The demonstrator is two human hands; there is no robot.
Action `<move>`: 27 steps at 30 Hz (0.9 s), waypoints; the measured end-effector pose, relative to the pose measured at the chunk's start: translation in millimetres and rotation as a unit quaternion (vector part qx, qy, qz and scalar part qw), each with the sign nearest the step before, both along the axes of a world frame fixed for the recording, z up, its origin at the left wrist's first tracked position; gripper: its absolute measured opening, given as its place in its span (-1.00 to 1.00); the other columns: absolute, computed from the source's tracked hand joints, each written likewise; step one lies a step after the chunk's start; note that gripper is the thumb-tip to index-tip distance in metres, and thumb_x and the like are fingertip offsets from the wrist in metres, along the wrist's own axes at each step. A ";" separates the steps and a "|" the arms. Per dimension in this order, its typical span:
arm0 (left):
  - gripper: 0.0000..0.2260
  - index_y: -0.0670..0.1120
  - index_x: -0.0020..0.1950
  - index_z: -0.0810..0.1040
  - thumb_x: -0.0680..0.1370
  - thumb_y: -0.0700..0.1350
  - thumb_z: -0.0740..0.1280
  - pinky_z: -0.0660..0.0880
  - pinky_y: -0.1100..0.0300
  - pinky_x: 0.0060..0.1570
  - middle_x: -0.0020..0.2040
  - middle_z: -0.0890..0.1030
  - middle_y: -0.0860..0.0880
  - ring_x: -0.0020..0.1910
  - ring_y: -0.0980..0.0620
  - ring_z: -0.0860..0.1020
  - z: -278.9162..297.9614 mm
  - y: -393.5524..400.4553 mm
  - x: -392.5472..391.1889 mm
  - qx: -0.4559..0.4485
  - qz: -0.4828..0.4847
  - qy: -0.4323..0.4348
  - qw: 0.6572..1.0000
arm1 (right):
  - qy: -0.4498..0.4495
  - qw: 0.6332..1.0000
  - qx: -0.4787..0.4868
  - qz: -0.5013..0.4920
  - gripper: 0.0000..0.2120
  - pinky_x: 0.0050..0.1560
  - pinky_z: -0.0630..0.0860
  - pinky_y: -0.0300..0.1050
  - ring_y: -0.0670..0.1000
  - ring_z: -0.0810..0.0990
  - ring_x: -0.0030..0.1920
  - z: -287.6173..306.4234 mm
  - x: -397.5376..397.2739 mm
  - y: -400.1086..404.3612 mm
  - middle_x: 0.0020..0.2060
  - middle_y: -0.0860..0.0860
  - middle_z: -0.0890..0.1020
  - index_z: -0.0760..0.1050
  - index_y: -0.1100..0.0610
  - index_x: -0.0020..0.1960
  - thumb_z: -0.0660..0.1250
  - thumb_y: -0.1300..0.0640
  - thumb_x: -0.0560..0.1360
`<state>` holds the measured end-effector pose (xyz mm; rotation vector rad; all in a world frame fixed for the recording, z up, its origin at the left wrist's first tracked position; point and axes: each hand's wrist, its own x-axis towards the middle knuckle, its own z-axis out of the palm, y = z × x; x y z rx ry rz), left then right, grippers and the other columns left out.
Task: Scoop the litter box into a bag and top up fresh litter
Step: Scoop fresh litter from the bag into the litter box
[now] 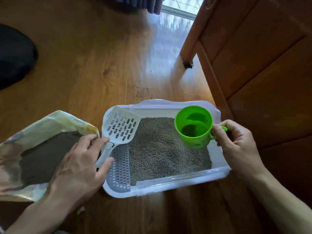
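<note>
The white plastic rectangular litter box (pixel 217 174) sits on a glossy wooden plank floor (pixel 84 65), its bed of grey-green litter granules (pixel 165 149) spread across most of the inside, with a grey plastic grid panel (pixel 120 168) along its left end. One white slotted plastic litter scoop (pixel 121 127) leans over the box's left rim, handle pointing down toward the left hand (pixel 79 164). That hand pinches the rim of the open cream-coloured litter bag (pixel 50 122) between thumb and fingers, with the fingertips just beside the scoop handle; whether they touch it I cannot tell. The bag lies just left of the box and shows dark litter inside.

The right hand (pixel 236 142) grips the handle of one bright green plastic cup (pixel 194 125), held over the box's right half, tilted, with a little litter in its bottom.

A few stray granules lie on the floor beyond the box. A brown wooden panelled cabinet (pixel 261 56) stands to the right; a window (pixel 182 5) and a dark curtain (pixel 143 3) lie at the far end, and a dark rounded object (pixel 15 56) at far left.
</note>
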<state>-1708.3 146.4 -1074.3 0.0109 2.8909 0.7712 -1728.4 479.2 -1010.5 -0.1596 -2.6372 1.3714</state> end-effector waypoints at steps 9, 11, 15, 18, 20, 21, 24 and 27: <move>-0.52 0.02 0.41 0.48 0.50 0.04 0.42 0.49 -0.15 0.21 0.40 0.42 -0.11 0.33 -0.17 0.46 -0.6 2.5 1.7 -0.001 -0.001 -0.010 1.000 | 0.013 0.981 0.193 0.013 -0.67 -0.48 0.22 -0.38 -0.12 0.33 -0.50 -11.3 -6.6 9.2 -0.56 -0.07 0.31 0.44 0.15 -0.38 0.50 0.10 0.44; -0.52 0.01 0.40 0.49 0.49 0.03 0.43 0.49 -0.16 0.20 0.40 0.42 -0.14 0.31 -0.19 0.48 -0.7 3.9 3.0 -0.006 -0.001 -0.012 1.000 | 0.004 0.979 0.201 0.025 -0.65 -0.49 0.21 -0.38 -0.13 0.32 -0.51 -16.0 -8.2 10.6 -0.57 -0.09 0.29 0.42 0.13 -0.41 0.52 0.11 0.42; -0.50 -0.02 0.40 0.50 0.48 0.02 0.45 0.49 -0.17 0.19 0.40 0.43 -0.17 0.30 -0.21 0.49 -2.3 5.0 3.8 -0.009 -0.004 -0.012 1.000 | -0.009 0.961 0.270 0.052 -0.63 -0.47 0.28 -0.23 -0.12 0.31 -0.53 -21.4 -11.5 11.7 -0.57 -0.11 0.31 0.40 0.09 -0.41 0.54 0.06 0.39; -0.49 -0.01 0.42 0.48 0.49 0.03 0.44 0.49 -0.15 0.20 0.40 0.42 -0.16 0.31 -0.20 0.48 -2.3 4.1 3.7 -0.007 -0.003 -0.010 1.000 | -0.013 0.928 0.369 0.052 -0.56 -0.45 0.33 -0.10 0.06 0.38 -0.49 -19.7 -14.9 6.8 -0.58 -0.09 0.28 0.31 0.06 -0.43 0.55 -0.03 0.36; -0.49 -0.01 0.43 0.48 0.49 0.03 0.44 0.49 -0.15 0.20 0.40 0.43 -0.15 0.31 -0.19 0.48 -1.8 4.4 3.6 -0.007 0.000 -0.011 1.000 | -0.008 0.913 0.406 0.044 -0.51 -0.43 0.30 -0.12 0.11 0.38 -0.46 -18.5 -17.1 1.9 -0.58 -0.09 0.25 0.24 0.02 -0.43 0.55 -0.06 0.34; -0.49 -0.01 0.42 0.48 0.49 0.03 0.44 0.49 -0.15 0.20 0.40 0.43 -0.15 0.31 -0.19 0.48 -1.6 4.7 3.8 -0.007 0.001 -0.012 1.000 | -0.006 0.908 0.416 0.041 -0.48 -0.42 0.28 -0.12 0.11 0.37 -0.45 -18.6 -18.2 0.0 -0.57 -0.10 0.23 0.20 0.01 -0.44 0.55 -0.07 0.34; -0.50 -0.02 0.40 0.50 0.48 0.02 0.45 0.49 -0.16 0.18 0.39 0.44 -0.16 0.30 -0.21 0.49 -2.0 5.3 3.8 -0.011 0.000 -0.014 1.000 | -0.003 0.902 0.429 0.034 -0.46 -0.39 0.24 -0.13 0.10 0.34 -0.43 -23.5 -20.5 -1.8 -0.55 -0.11 0.22 0.17 0.01 -0.44 0.54 -0.07 0.35; -0.51 -0.02 0.39 0.51 0.48 0.02 0.45 0.49 -0.17 0.19 0.40 0.43 -0.17 0.30 -0.22 0.48 -3.0 5.6 3.7 -0.014 0.000 -0.017 1.000 | 0.002 0.897 0.442 0.034 -0.55 -0.38 0.24 -0.13 0.11 0.38 -0.42 -31.8 -21.0 1.2 -0.51 -0.04 0.35 0.28 0.04 -0.40 0.54 -0.05 0.35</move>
